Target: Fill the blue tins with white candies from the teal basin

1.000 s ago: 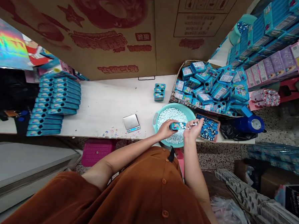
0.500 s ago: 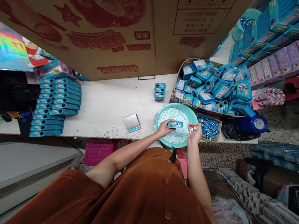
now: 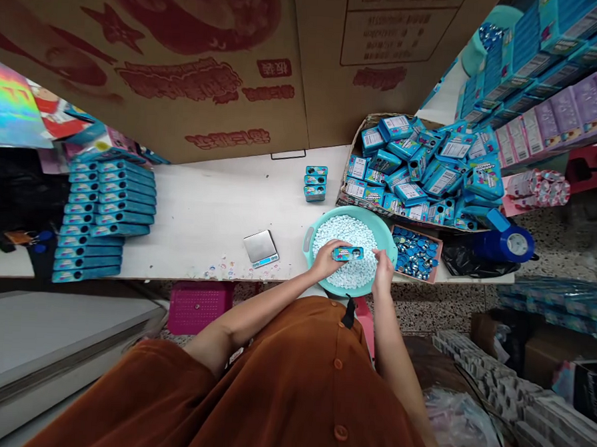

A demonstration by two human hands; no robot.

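My left hand [image 3: 325,259] grips a small blue tin [image 3: 347,253] by its left end, holding it over a teal basin [image 3: 390,237] heaped with white tablets [image 3: 345,231]. My right hand [image 3: 383,269] hovers just right of the tin above the tablets, fingers curled together; whether they hold tablets I cannot make out. A short stack of three closed blue tins [image 3: 315,183] stands on the white table [image 3: 214,209] behind the basin.
A small digital scale [image 3: 260,247] lies left of the basin. A pink tray of blue pieces [image 3: 416,252] sits to the right, a carton of blue boxes [image 3: 421,171] behind it. Flat blue packs [image 3: 106,210] are stacked far left. Big cardboard boxes [image 3: 197,65] wall the back.
My right hand has pulled back from the tin's right end and dropped toward the tablets. The tin has stayed in my left hand over the basin.
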